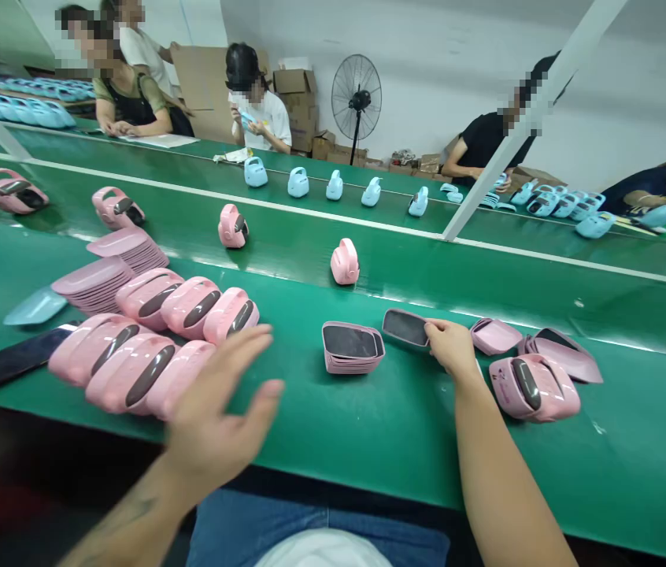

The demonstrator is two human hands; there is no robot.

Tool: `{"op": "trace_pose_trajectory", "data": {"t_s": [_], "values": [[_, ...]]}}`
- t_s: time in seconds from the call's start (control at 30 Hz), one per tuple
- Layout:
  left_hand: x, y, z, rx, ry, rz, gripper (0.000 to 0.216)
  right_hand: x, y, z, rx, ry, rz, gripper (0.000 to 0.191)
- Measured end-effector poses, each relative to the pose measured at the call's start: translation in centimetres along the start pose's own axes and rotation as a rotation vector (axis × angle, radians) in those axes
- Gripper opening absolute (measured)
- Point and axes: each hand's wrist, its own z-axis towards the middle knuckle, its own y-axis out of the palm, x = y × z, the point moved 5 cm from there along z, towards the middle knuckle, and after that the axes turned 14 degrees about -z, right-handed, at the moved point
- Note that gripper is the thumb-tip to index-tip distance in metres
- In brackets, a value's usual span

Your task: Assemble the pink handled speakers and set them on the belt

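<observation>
My left hand point(223, 402) is raised, fingers apart and slightly blurred, holding nothing. It is in front of a group of pink, handled plastic housings point(153, 295) with dark oval windows and hides part of the nearest ones. My right hand point(449, 345) pinches the right end of a shallow pink tray point(405, 327) with a dark inner face. Left of that tray sits a stack of similar trays point(353, 348). Beyond my right wrist lie loose pink shell pieces point(495, 336) and one pink housing point(534, 386) on its side.
Stacked pink covers point(97, 283) and a pale blue cover point(35, 305) are at the left. Single pink housings point(345, 262) stand along the green bench point(368, 441). Behind a white rail, blue housings point(298, 182) line the far belt, where several people work. A fan point(357, 101) stands behind.
</observation>
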Motion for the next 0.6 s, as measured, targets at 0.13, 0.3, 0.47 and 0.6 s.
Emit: {"op": "trace_pose_trajectory", "data": {"t_s": [0.13, 0.3, 0.47, 0.6], "values": [[-1.6, 9.5, -0.5, -0.417, 0.015, -0.018, 0.053, 0.4, 0.2, 0.1, -0.016, 0.068, 0.297, 0.04], [-5.5, 12.4, -0.3, -0.415, -0.079, -0.064, 0.037, -0.6, 1.0, -0.2, -0.082, 0.092, 0.616, 0.039], [-5.0, 12.6, -1.1, -0.386, -0.052, -0.088, 0.034, -1.6, 1.6, -0.8, -0.154, 0.101, 0.845, 0.037], [-3.2, 13.1, -0.9, -0.394, 0.0, -0.001, 0.036, -2.8, 1.5, -2.0, -0.195, 0.055, 0.98, 0.027]]}}
